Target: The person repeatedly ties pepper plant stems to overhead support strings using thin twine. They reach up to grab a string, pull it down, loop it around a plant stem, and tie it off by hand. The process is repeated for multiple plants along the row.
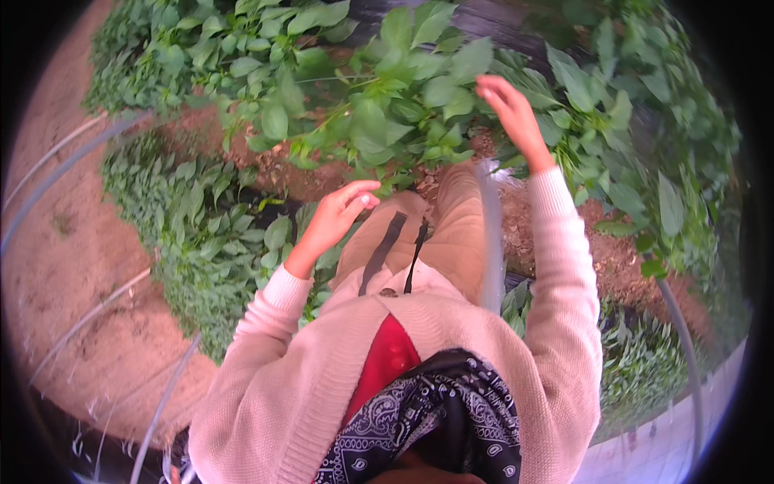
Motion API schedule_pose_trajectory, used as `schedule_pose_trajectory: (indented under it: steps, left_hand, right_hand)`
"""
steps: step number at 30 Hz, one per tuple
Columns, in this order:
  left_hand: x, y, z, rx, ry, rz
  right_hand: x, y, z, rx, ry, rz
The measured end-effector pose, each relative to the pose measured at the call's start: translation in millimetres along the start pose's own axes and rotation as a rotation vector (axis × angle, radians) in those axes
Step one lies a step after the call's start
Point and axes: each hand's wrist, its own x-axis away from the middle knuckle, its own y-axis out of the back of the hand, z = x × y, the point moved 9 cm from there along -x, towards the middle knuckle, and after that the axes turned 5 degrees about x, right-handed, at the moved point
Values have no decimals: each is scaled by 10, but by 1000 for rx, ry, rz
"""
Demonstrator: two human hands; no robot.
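Note:
Leafy green plants (387, 103), which look like pepper plants, stand in a row before me. My left hand (338, 218) is above my thigh at the near edge of the foliage, thumb and fingers apart, with nothing visible in it. Farther out, my right hand (514, 115) reaches into the leaves with its fingers bent. Its fingertips are close to a broad leaf (473, 60); whether they pinch anything cannot be made out. A thin string (338, 78) runs across the plants.
More plants (199, 242) grow at left and right (653, 357). Brown soil (296, 181) with dry litter lies between the rows. Grey hoops (680, 320) arch at the sides. A pale translucent strip (491, 242) runs along my right leg. Dark sheeting (502, 24) shows beyond the leaves.

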Motion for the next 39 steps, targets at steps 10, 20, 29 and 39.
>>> schedule_pose_trajectory:
  steps: [10,20,29,39]
  left_hand:
    - [1134,166,222,-276,-122,132]
    - [1476,-20,100,-391,-165,237]
    - [1720,-311,16,-388,-204,290]
    - [2096,10,259,-315,-286,193]
  right_hand:
    - [4495,-739,-1216,249,-892,29]
    - [5442,-727,-849,-457,-913,-442]
    - [5561,-244,-129,-745,-714,-447]
    - [5296,-133,556,-1165,-399,-460]
